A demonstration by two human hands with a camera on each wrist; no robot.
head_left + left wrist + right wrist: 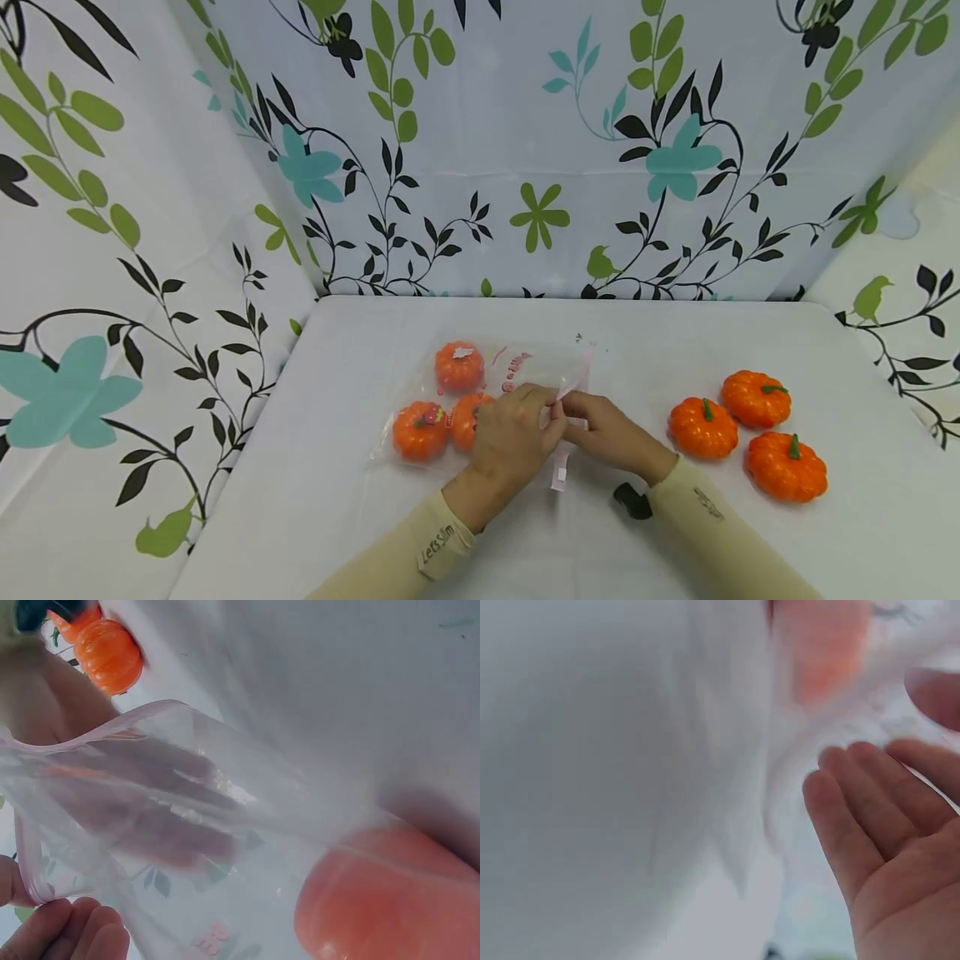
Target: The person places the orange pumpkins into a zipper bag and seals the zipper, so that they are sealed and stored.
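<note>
My left hand [512,432] pinches the clear bag [501,379], its rim [157,709] best spread wide by my straight-fingered right hand [617,435].

You have six orange pumpkins [787,468] on one white table [360,375]: three toward its right edge, three inside one clear bag [551,362] nearer its far edge. At the bag you have two hands, one left hand [517,429] and one right hand [613,435], two pale sleeves [727,533], and one small black object [633,501] nearby.
</note>
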